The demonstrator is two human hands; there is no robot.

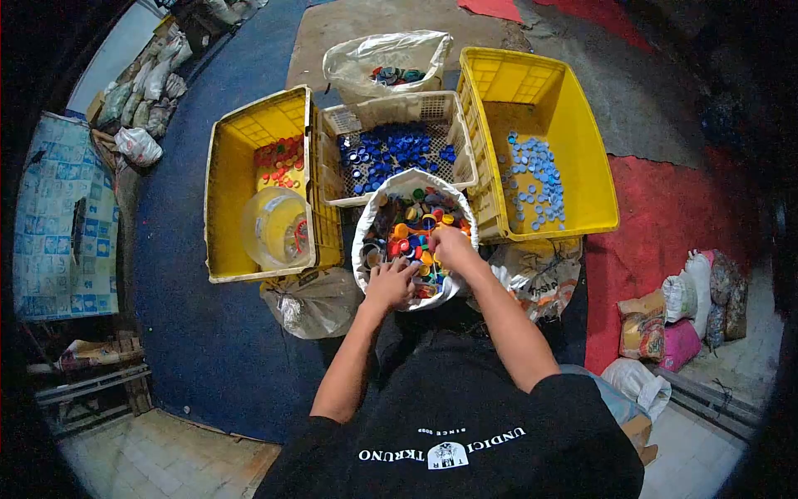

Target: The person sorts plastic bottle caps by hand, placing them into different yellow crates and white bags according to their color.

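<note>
A white sack (363,241) with a rolled rim stands in front of me, filled with mixed bottle caps (407,247) in red, orange, yellow, green and blue. My left hand (391,285) rests on the caps at the near left side, its fingers stretched out and apart. At the right side of the sack, my right hand (453,249) reaches into the caps with its fingers curled down. Its fingertips are partly hidden, so what they pinch cannot be made out.
Behind the sack, a white crate (332,170) holds dark blue caps. The left yellow crate (218,191) has red caps and a clear plastic tub (270,224); the right yellow crate (586,175) has light blue caps. Another open sack (353,62) stands farther back.
</note>
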